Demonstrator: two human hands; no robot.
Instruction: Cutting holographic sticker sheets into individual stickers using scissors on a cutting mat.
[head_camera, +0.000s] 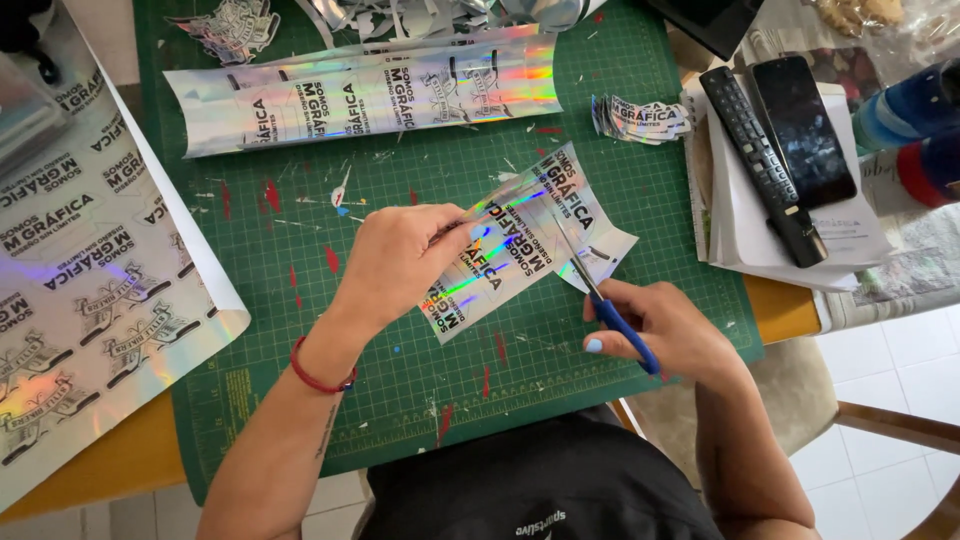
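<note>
Gripping blue-handled scissors (600, 295), our right hand (665, 330) has its fingers closed through the loops, blades running up into the holographic sticker strip (520, 240). Our left hand (400, 262) pinches that strip's near end between thumb and fingers, lifting it just above the green cutting mat (400, 190), mid-mat. Beyond it lies a longer holographic sheet (360, 95); a small stack of cut stickers (640, 118) sits by the mat's right edge, a remote (762, 165) and phone (802, 130) further right.
</note>
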